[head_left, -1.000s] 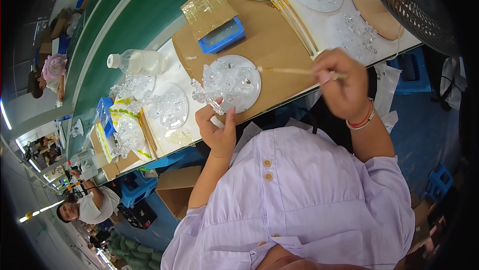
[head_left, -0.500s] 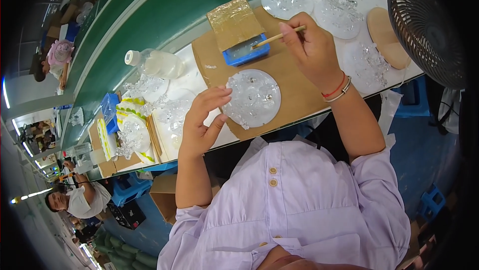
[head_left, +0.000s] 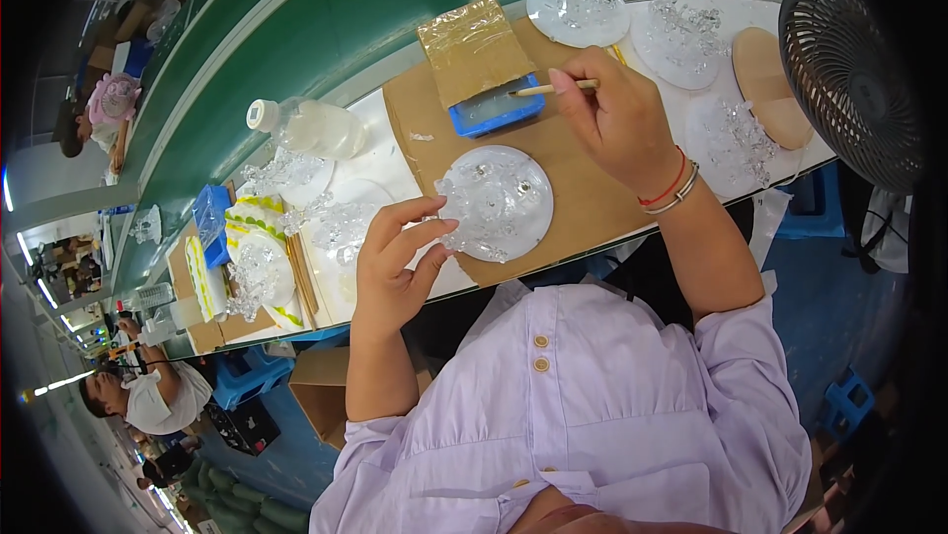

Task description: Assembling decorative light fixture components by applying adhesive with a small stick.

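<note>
My right hand (head_left: 622, 114) pinches a thin wooden stick (head_left: 568, 88) between thumb and fingers. Its dark tip is over the blue tray (head_left: 494, 123), which holds a cloudy, clear substance and is partly covered by a taped cardboard flap (head_left: 474, 48). In front of the tray, a round white disc (head_left: 528, 228) lies on brown cardboard, bearing clear crystal-like pieces (head_left: 486, 196). My left hand (head_left: 395, 263) curls its thumb and fingers at the disc's left edge, gripping there. The exact contact under the fingertips is hard to see.
More white discs with clear pieces (head_left: 681, 36) stand at the back and right. A black fan (head_left: 854, 85) is at the far right, beside a tan oval board (head_left: 768, 65). A clear bottle (head_left: 321, 127) lies at the left. Two people are farther left.
The stick's tip has shifted slightly within the tray area. My left fingers have moved lower along the disc's left edge, and the disc has turned or slid a little. The view has shifted slightly.
</note>
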`<state>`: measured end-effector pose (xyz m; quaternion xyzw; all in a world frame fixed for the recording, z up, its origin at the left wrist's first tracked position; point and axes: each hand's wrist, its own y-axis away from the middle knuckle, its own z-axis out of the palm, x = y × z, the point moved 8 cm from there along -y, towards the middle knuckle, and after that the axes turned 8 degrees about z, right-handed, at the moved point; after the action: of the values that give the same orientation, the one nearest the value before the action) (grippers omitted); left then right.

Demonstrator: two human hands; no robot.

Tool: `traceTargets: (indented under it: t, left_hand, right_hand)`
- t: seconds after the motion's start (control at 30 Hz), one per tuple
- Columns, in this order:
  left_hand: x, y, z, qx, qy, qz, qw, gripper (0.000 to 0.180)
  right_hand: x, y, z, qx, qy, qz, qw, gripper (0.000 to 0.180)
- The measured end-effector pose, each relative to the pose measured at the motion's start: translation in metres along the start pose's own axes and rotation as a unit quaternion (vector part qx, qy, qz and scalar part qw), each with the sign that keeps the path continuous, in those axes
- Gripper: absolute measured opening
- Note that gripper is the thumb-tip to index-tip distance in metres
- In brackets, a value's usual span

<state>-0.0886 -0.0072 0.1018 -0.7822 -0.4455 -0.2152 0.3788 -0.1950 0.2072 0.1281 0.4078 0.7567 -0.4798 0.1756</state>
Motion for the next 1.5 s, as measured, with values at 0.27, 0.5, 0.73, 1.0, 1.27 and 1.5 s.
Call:
traceTargets:
  t: [0.27, 0.5, 0.73, 1.0, 1.27, 1.5]
  left_hand:
    - [0.011, -0.002, 0.001, 0.025, -0.044, -0.035, 0.998, 0.039]
    - [0.009, 0.002, 0.004, 0.021, -0.039, -0.043, 0.998, 0.036]
    - [0.012, 0.004, 0.009, 0.025, -0.040, -0.047, 0.998, 0.036]
    - [0.014, 0.004, 0.011, 0.025, -0.041, -0.049, 0.998, 0.036]
    - [0.012, 0.006, 0.011, 0.031, -0.039, -0.044, 0.998, 0.036]
    - [0.012, 0.005, 0.011, 0.031, -0.039, -0.046, 0.998, 0.036]
  right_hand:
    - [0.018, 0.017, -0.027, 0.060, -0.026, 0.072, 0.995, 0.007]
    - [0.019, 0.067, -0.061, 0.050, -0.201, 0.115, 0.972, 0.008]
    - [0.014, 0.108, -0.047, -0.042, -0.155, 0.093, 0.983, 0.008]
    - [0.000, 0.118, -0.030, -0.036, -0.136, -0.006, 0.990, 0.004]
    - [-0.008, 0.114, -0.031, -0.044, -0.112, -0.018, 0.993, 0.004]
    - [-0.006, 0.112, -0.033, -0.020, -0.093, -0.022, 0.995, 0.004]
